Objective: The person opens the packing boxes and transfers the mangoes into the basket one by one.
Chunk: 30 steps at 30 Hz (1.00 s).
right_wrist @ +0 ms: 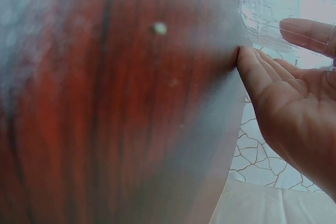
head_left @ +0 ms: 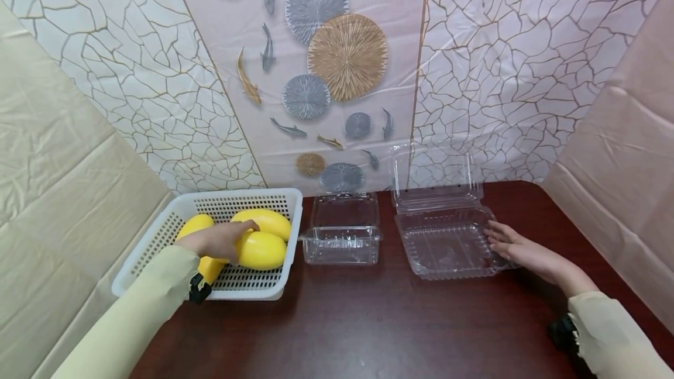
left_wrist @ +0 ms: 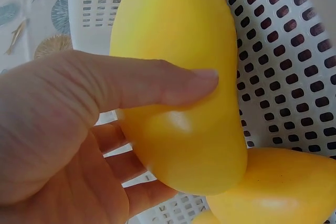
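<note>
In the head view my left hand (head_left: 218,241) reaches into a white plastic basket (head_left: 293,215) and grips a yellow mango (head_left: 263,251). The left wrist view shows the thumb (left_wrist: 173,85) lying across that mango (left_wrist: 178,30), with the other fingers curled beneath it. Several more mangoes (head_left: 268,221) lie around it in the basket. At the right, my right hand (head_left: 526,253) rests with fairly straight fingers against the right side of a large clear clamshell box (head_left: 442,247), whose lid (head_left: 439,183) stands up behind it.
A smaller clear plastic box (head_left: 341,250) with a raised lid stands between the basket and the large box. All of them are on a dark red-brown table (head_left: 368,320). Patterned cloth (head_left: 474,75) hangs behind, with beige cloth (head_left: 47,180) along both sides.
</note>
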Each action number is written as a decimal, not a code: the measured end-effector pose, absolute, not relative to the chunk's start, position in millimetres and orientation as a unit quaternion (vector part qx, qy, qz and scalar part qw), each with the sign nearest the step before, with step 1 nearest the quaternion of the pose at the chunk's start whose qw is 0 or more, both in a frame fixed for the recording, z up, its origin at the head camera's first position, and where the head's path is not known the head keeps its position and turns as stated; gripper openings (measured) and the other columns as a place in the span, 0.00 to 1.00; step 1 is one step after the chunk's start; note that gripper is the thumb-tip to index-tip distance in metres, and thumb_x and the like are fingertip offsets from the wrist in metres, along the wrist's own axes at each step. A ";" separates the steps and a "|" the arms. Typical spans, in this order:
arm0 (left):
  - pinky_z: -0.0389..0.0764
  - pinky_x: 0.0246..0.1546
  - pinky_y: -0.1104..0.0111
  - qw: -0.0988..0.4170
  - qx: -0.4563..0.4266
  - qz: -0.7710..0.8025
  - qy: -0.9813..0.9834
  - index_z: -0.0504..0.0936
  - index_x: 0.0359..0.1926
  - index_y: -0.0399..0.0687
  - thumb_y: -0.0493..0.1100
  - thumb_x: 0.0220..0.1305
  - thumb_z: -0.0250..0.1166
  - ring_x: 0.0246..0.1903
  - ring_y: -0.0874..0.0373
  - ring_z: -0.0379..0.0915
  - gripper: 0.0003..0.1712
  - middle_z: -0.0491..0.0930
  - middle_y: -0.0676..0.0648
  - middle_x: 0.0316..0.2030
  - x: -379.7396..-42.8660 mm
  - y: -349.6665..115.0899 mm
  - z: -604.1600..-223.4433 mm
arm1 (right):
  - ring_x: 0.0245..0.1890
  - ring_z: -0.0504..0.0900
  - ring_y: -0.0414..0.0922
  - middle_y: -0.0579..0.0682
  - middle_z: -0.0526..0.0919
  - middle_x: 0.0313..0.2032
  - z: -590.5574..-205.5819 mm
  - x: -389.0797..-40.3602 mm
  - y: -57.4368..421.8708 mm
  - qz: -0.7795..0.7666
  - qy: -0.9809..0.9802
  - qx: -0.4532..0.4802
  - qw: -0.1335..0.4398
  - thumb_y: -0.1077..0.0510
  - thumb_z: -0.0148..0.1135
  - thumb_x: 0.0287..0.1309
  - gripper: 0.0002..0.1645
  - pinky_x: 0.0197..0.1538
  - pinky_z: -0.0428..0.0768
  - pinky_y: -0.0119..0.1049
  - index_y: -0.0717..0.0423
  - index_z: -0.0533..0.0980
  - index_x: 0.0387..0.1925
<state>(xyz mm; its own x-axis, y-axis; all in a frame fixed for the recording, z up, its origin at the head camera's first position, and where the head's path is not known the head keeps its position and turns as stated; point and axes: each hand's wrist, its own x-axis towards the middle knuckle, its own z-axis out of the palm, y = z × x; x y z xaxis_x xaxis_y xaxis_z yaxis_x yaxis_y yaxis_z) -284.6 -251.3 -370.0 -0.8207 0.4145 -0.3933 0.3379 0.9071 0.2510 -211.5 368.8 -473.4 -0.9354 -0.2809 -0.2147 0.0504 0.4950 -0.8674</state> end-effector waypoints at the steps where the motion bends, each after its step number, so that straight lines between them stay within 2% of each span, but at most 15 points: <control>1: 0.74 0.52 0.50 0.226 0.198 0.084 0.950 0.68 0.69 0.48 0.26 0.47 0.73 0.49 0.47 0.71 0.47 0.73 0.37 0.62 -284.4 -251.5 -370.4 | 0.71 0.44 0.77 0.80 0.40 0.72 -473.4 -211.5 368.7 -0.496 0.849 -0.067 0.167 0.60 0.45 0.77 0.45 0.66 0.57 0.71 0.73 0.28 0.75; 6: 0.74 0.46 0.53 0.241 0.194 0.075 0.948 0.68 0.69 0.49 0.27 0.45 0.74 0.43 0.48 0.70 0.48 0.75 0.38 0.59 -283.4 -252.4 -370.3 | 0.71 0.44 0.76 0.79 0.40 0.73 -473.9 -211.7 368.2 -0.493 0.851 -0.067 0.167 0.60 0.45 0.77 0.45 0.66 0.56 0.71 0.72 0.29 0.75; 14: 0.72 0.44 0.54 0.278 0.185 0.069 0.940 0.70 0.70 0.44 0.31 0.46 0.74 0.46 0.47 0.67 0.47 0.76 0.42 0.58 -280.6 -253.0 -368.0 | 0.71 0.43 0.76 0.79 0.40 0.73 -474.8 -212.6 368.6 -0.497 0.849 -0.062 0.170 0.59 0.46 0.77 0.46 0.66 0.56 0.71 0.71 0.29 0.75; 25: 0.72 0.55 0.49 0.299 0.167 0.100 0.934 0.69 0.70 0.44 0.38 0.49 0.77 0.54 0.48 0.68 0.46 0.73 0.43 0.62 -276.1 -253.2 -376.0 | 0.71 0.43 0.77 0.79 0.40 0.72 -474.1 -212.2 368.0 -0.496 0.849 -0.061 0.170 0.58 0.46 0.77 0.46 0.65 0.56 0.73 0.72 0.29 0.75; 30: 0.70 0.60 0.46 0.302 0.156 0.085 0.937 0.66 0.73 0.45 0.48 0.50 0.79 0.62 0.44 0.67 0.51 0.72 0.42 0.65 -272.0 -253.2 -379.9 | 0.71 0.43 0.77 0.79 0.40 0.73 -473.5 -211.9 367.0 -0.495 0.850 -0.059 0.173 0.58 0.45 0.77 0.45 0.65 0.57 0.72 0.72 0.29 0.75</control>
